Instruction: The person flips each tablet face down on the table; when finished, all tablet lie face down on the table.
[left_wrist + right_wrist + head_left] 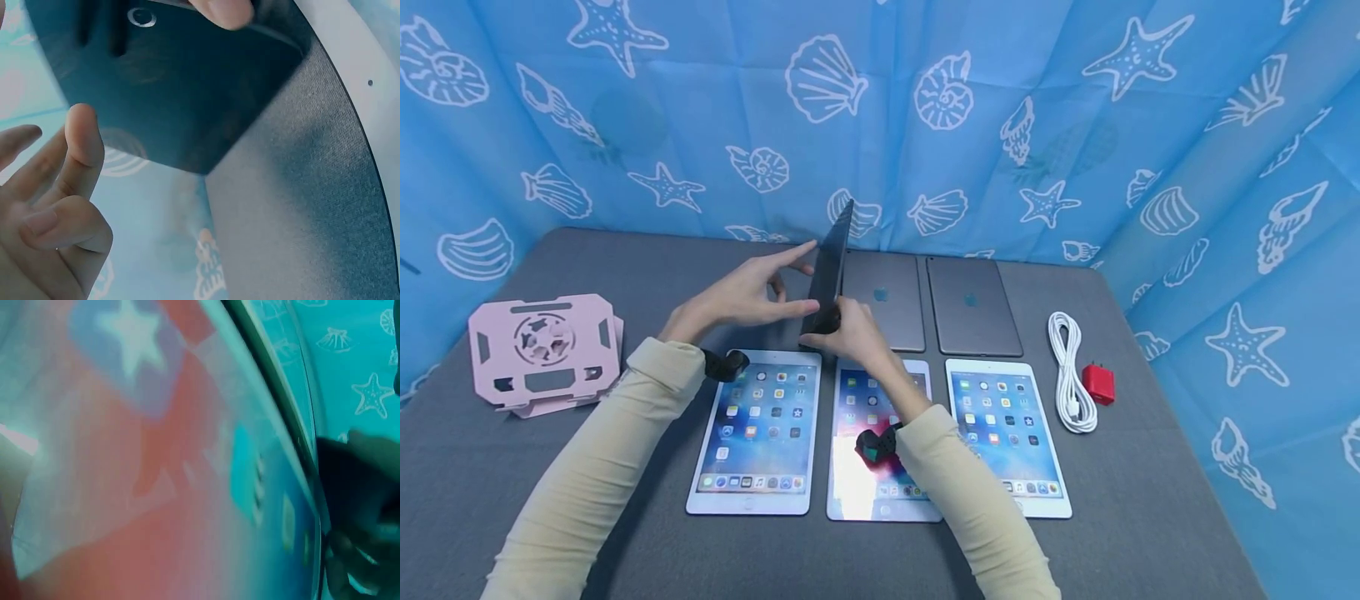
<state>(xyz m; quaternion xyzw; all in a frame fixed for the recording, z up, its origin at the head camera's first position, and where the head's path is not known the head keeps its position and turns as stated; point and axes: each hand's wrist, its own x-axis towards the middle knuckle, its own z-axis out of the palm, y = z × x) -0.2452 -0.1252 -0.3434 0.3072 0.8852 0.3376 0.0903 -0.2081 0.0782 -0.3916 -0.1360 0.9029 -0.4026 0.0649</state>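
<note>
The person's right hand (859, 333) grasps the near end of a thin, dark rectangular tablet with a glassy face (831, 258), thumb on the left side and fingers on the right. The tablet is tipped up steeply on its long side, dark face to the left, so most of it reaches beyond the grip toward the far side; whether its lower edge touches the grey cloth-covered table (1142, 467) cannot be told. Pinching one end probably leaves the rest free to turn. The left hand (748, 292) grips nothing: its thumb and fingers spread just beside the dark face, likely to steady or receive it, though contact is unclear. Just right of the raised tablet, a flat dark-grey metal-backed tablet (891, 312) lies back up, perhaps keeping its screen against the soft cloth.
</note>
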